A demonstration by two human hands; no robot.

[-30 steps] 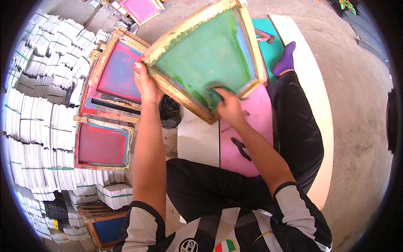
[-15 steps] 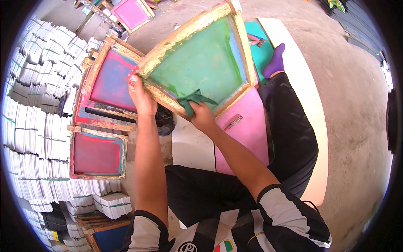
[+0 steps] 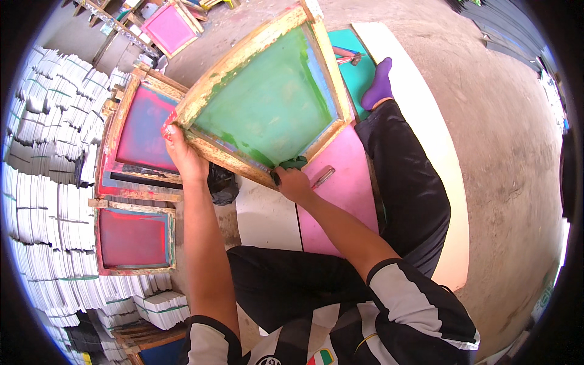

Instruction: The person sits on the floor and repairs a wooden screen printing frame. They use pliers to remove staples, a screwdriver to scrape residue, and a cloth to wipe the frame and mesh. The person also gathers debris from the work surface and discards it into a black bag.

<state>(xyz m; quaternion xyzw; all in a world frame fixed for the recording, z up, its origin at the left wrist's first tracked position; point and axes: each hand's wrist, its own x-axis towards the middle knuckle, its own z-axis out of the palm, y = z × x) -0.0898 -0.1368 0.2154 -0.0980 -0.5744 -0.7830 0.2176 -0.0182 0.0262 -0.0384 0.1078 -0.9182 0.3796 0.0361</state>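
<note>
A wooden-framed printing screen [image 3: 258,97] with green mesh is tilted up in front of me, its frame smeared with old paint. My left hand [image 3: 187,159] grips the frame's left corner; red stains show around the fingertips there. Pressed to the mesh at the near corner, my right hand [image 3: 294,184] is closed on a dark green cloth [image 3: 294,163], which is bunched up and partly hidden by the fingers. Green and blue paint residue lines the inner edges of the mesh.
More stained screens lean at left, one blue and red [image 3: 146,131], one red [image 3: 135,238]. Behind them rise stacks of white paper [image 3: 42,207]. A screwdriver [image 3: 323,177] lies on a pink board [image 3: 340,213]; a hammer [image 3: 353,59] lies on a teal board beyond.
My right hand has drawn the cloth down toward the screen's near corner, and the cloth is now more bunched. The view has shifted slightly; my left hand keeps its hold.
</note>
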